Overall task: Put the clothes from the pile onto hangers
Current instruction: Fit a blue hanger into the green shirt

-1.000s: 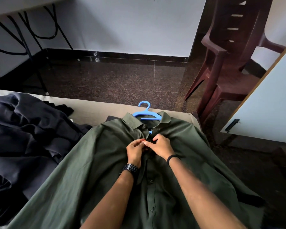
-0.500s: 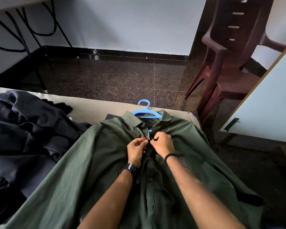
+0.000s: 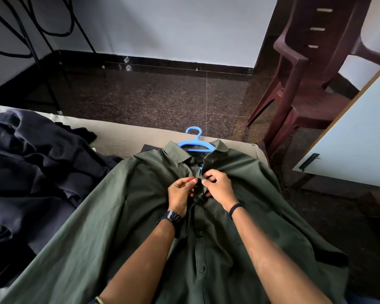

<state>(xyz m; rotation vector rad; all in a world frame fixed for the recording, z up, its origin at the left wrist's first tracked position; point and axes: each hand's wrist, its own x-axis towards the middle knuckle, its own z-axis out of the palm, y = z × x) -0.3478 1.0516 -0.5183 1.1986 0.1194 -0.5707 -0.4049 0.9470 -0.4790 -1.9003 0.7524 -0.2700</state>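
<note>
Head view: a dark green shirt [image 3: 127, 216] lies spread front-up across the lower centre on a bed [image 3: 123, 137], with a blue hanger [image 3: 194, 142] poking out of its collar. At mid-frame the left hand [image 3: 180, 193] and right hand [image 3: 217, 186] each pinch the shirt's placket edges just below the collar. A pile of dark clothes [image 3: 31, 163] fills the left side.

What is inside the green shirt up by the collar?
A blue hanger is inside the green shirt. Only its hook and top bar show above the collar. Its arms are hidden under the cloth, so their shape cannot be seen.
</note>
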